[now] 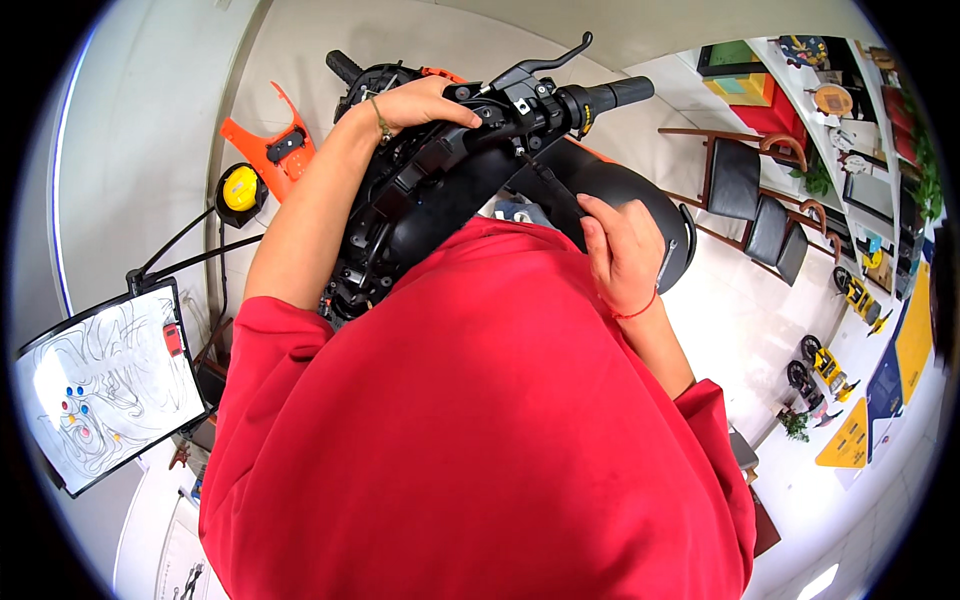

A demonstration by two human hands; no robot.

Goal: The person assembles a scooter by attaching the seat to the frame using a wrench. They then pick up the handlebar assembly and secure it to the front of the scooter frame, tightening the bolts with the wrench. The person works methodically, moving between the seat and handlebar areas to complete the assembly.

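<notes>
My left hand point(425, 103) lies over the middle of a black motorcycle handlebar point(480, 120), thumb pressed on the clamp area and the other fingers hidden behind it. With closed fingers, my right hand point(627, 255) grips the near end of a slim black tool point(552, 185), like a screwdriver. Its far end reaches up to the underside of the handlebar, by the right switch housing; the tip's contact is too small to tell. Beyond it are a black brake lever point(555, 60) and the right rubber grip point(618, 94). The black tank point(425, 225) lies below my left forearm.
On the floor at left lie an orange fairing panel point(270, 140) and a round yellow-and-black object point(240, 188). A whiteboard point(115, 375) on a stand is nearer left. Chairs point(735, 180), shelves point(830, 110) and small yellow model motorbikes point(825, 365) stand to the right.
</notes>
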